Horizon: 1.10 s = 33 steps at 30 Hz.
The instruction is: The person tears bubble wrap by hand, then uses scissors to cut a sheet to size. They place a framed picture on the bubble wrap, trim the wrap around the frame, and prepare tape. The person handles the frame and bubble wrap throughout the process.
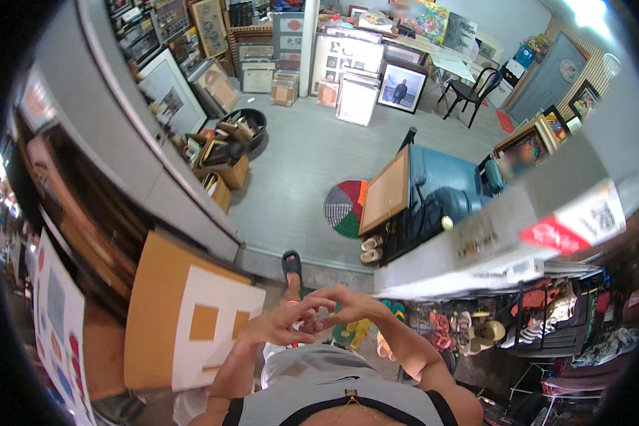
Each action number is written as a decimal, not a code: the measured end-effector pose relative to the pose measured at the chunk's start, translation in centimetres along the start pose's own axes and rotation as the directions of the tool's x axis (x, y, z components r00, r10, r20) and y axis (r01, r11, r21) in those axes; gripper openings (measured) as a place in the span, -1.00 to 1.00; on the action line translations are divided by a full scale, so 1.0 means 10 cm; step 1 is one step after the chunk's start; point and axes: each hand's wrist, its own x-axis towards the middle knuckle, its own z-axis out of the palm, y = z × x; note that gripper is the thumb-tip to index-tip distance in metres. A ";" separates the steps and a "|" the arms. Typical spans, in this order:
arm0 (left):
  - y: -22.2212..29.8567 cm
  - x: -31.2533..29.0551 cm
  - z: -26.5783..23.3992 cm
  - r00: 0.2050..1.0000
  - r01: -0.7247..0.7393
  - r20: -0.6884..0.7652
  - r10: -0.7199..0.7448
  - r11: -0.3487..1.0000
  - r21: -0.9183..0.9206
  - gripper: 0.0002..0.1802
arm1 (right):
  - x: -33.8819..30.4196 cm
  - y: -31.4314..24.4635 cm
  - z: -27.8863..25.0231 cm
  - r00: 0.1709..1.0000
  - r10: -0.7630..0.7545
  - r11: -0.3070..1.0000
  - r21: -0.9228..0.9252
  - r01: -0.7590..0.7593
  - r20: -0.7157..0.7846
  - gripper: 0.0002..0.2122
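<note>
Left hand: the left hand (280, 323) has its fingers curled, tips meeting the other hand.
Right hand: the right hand (348, 305) pinches toward the left fingertips; whether anything is held cannot be told.
Nearest thing: the white mat board (209, 326) with 2 cut windows, at 9 o'clock.
Handling: likely light, stiff, easily dented; best gripped at the edges.
Beyond: a round rug (344, 207) at 12 o'clock.

Grey floor (298, 163) ahead is sitting open — brown board (156, 312) crowding left, blue machine (447, 184) blocking right.
</note>
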 end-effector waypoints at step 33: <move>2.18 4.90 -7.81 0.999 0.034 0.031 -0.038 0.994 0.102 -0.50 | 5.17 0.79 -7.43 0.985 -0.067 0.975 0.199 0.098 -0.157 -0.63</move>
